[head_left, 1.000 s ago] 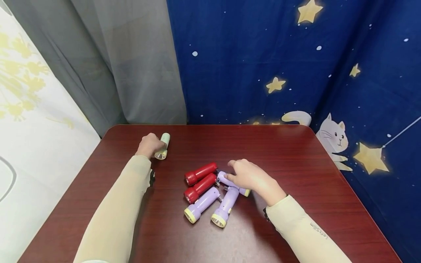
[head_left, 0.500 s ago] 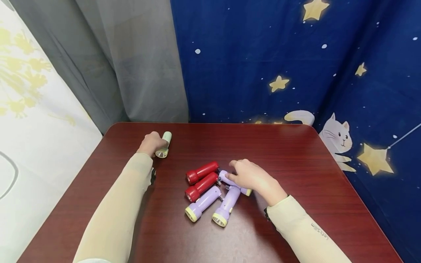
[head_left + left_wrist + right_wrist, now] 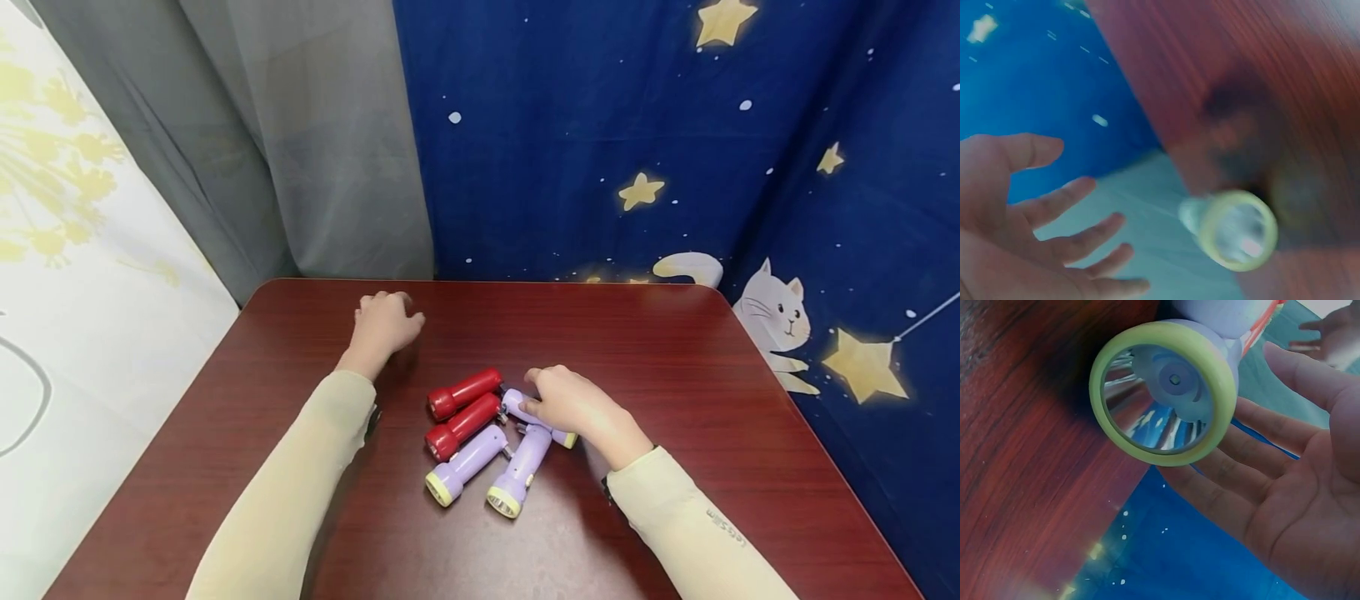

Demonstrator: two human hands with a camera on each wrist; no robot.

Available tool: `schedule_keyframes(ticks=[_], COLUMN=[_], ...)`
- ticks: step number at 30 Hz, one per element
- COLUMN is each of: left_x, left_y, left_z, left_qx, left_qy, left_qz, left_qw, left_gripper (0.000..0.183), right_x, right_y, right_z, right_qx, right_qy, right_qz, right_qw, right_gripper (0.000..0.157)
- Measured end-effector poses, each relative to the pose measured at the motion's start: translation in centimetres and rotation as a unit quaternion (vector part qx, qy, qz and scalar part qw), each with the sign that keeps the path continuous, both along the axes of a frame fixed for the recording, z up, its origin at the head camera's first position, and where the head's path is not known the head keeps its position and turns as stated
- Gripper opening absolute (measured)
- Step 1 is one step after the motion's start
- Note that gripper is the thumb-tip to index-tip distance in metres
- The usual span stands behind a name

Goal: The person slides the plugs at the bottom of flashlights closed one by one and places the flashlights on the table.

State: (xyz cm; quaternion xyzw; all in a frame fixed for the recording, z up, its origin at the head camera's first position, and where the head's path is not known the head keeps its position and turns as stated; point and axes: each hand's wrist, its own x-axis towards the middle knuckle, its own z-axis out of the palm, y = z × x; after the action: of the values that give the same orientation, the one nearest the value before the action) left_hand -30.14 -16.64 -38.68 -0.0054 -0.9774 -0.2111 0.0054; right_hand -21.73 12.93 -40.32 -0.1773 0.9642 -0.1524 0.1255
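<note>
My left hand (image 3: 384, 325) is over the back left of the table with its fingers spread, holding nothing. In the left wrist view a pale green flashlight (image 3: 1238, 231) with a yellow rim lies apart from those fingers; the hand hides it in the head view. My right hand (image 3: 576, 406) is at the farthest purple flashlight (image 3: 517, 403), fingers extended along its far side, thumb apart from it. Closer in lie two more purple flashlights, one on the left (image 3: 467, 465) and one on the right (image 3: 520, 471). Beside them are an upper red flashlight (image 3: 465, 393) and a lower red flashlight (image 3: 462, 427).
Everything lies on a dark red wooden table (image 3: 645, 333). Behind its back edge hang a grey curtain (image 3: 337, 167) and a blue star-patterned curtain (image 3: 540, 167). A white patterned cloth (image 3: 90, 333) hangs on the left.
My left hand has let go of the pale green flashlight, and its fingers have spread as it shifted right. The right hand and the grouped flashlights stay in place; the head view has turned slightly.
</note>
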Motion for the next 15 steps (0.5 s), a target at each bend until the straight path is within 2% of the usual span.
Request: schedule_keyframes(ticks=[4,7,11,15], left_x=[1.4,2.8,5.2,7.5], left_y=[2.7,4.4,5.6,6.0], left_z=[1.0,1.8,2.8,3.6], left_qx=[0.009,0.029,0.066,0.106], left_qy=[0.017,0.007,-0.012,-0.004], left_qz=[-0.050,-0.080,-0.089,-0.089], left_qw=[0.9985,0.9963,0.9937,0.9904], left_gripper=[0.045,0.043,0.041,0.039], right_x=[0.0,0.0,0.0,0.2], right_y=[0.1,0.1,0.1,0.1], right_z=[-0.1,-0.2,-0.5,-0.7], right_qx=[-0.002,-0.005,-0.006,-0.003], right_qy=[0.002,0.001,-0.002,0.002], right_qz=[-0.003,-0.004,0.001,0.005], right_qw=[1.000,1.000,1.000,1.000], right_gripper=[0.049,0.048,0.045,0.039])
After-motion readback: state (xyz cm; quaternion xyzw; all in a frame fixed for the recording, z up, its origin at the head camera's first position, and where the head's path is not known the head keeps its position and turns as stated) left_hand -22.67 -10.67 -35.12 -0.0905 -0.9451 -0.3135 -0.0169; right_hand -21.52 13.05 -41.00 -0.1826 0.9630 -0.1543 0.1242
